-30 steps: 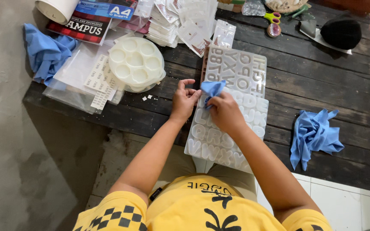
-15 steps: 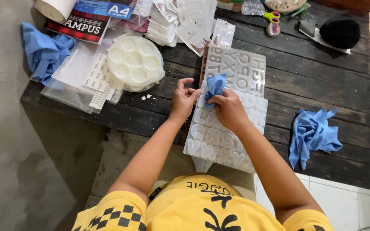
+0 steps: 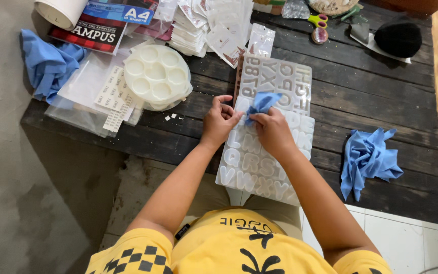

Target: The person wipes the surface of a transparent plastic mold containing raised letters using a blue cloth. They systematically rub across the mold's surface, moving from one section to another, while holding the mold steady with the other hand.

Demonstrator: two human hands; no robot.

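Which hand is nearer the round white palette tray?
Left. The left hand rests on the letter mould's edge, just right of the round palette tray; the right hand sits farther right, holding a blue cloth.

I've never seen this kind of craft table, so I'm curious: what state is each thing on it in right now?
Left hand: fingers resting on the near mould's edge.
Right hand: pinching a small blue cloth.
Small blue cloth: bunched, pressed on the mould.
Near letter mould: flat, overhanging the table edge.
Far letter mould: flat.
Round palette: wells empty.
Blue rag: crumpled, lying loose.
Scissors: closed.
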